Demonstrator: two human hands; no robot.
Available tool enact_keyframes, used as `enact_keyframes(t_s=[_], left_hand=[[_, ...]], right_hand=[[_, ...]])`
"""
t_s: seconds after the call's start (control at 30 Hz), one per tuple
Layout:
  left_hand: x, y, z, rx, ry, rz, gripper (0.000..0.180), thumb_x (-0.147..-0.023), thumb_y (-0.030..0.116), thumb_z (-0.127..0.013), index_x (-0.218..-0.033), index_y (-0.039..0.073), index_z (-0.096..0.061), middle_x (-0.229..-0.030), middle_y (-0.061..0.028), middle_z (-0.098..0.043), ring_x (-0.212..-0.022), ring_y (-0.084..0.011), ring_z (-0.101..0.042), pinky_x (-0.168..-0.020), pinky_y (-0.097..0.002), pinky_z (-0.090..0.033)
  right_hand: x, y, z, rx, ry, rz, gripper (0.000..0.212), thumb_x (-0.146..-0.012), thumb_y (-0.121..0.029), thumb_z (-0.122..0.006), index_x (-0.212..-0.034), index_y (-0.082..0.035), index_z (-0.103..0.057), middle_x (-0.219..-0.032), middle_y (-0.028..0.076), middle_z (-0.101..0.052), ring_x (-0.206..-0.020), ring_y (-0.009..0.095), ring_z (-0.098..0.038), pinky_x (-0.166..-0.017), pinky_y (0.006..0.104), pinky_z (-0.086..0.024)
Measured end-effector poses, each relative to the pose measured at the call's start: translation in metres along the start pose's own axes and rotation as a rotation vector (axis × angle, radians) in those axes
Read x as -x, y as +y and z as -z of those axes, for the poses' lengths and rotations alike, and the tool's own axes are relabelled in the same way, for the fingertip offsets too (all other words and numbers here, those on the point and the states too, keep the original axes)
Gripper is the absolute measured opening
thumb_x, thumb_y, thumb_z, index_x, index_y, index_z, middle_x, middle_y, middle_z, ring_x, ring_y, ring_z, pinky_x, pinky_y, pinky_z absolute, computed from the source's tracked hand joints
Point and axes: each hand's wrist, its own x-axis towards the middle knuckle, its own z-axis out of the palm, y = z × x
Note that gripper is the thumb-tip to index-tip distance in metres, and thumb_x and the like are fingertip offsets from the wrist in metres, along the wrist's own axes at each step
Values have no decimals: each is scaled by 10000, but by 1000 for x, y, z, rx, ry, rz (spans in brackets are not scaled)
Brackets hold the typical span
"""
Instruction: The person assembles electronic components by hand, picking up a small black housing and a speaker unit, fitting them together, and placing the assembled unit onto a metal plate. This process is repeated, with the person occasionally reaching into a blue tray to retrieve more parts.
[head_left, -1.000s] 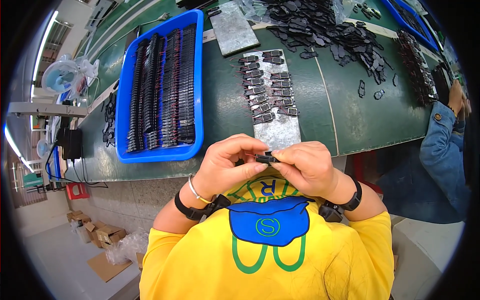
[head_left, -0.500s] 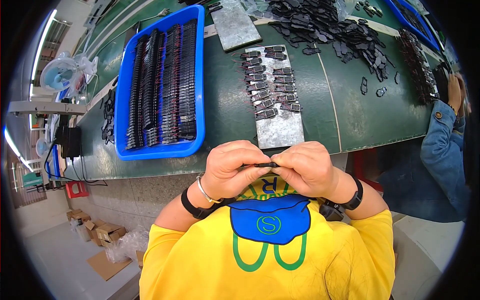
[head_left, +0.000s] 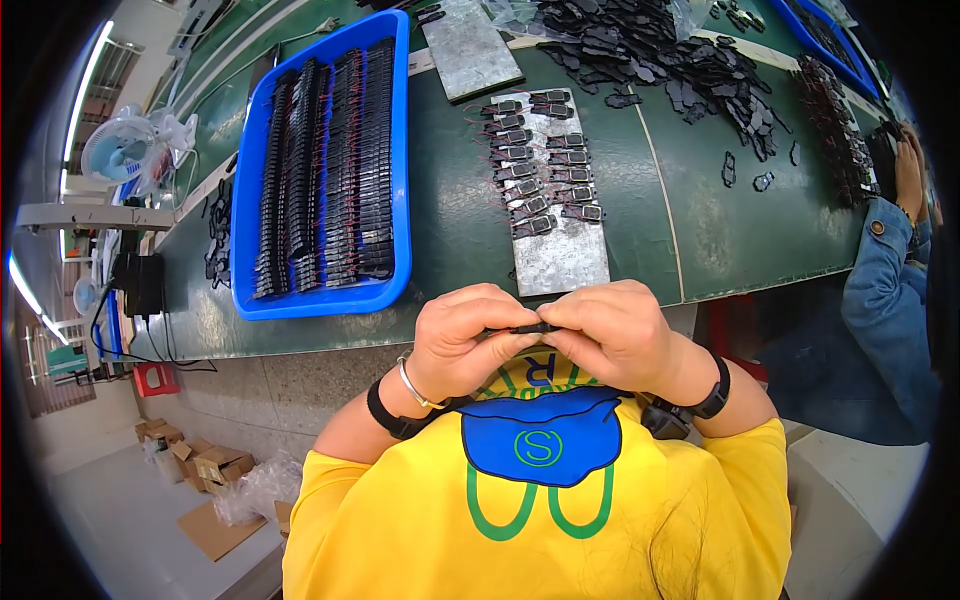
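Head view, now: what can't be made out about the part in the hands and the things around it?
- Small black part: head view, both ends covered by the left hand and right hand.
- Components in the blue tray: head view, too small and tightly packed to count.
- Pile of black pieces: head view, far end cut off by the top edge.
- Co-worker's hands: head view, partly lost at the dark right rim.

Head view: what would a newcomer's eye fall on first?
Probably the bright blue tray at upper left on the green table, packed with rows of black parts. Next, the yellow shirt at the bottom, and, mid-picture, the left hand and right hand pinching a small black piece.
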Motion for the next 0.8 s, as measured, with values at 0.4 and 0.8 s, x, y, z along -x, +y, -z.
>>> enact_keyframes(t_s=[0.4, 0.8], left_hand=[[3, 3, 10, -87, 39, -12, 171, -743, -3, -751, -894, -8, -671, -815, -107, -677, -674, -175, -625, -599, -255, -476], [3, 8, 6, -141, 11, 26, 139, -744, 3, -748, -863, -6, -676, -807, -100, -685, -685, -177, -643, -601, -250, -490]], right_hand=[[1, -2, 1, 23, -40, -28, 173, -701, 0, -732, -841, 24, -633, -735, 140, -655, -622, 275, -656, -541, 326, -520], [1, -3, -1, 25, -61, -44, 180, -721, -19, -727, -873, 6, -632, -763, 129, -651, -653, 282, -654, -552, 334, -516]])
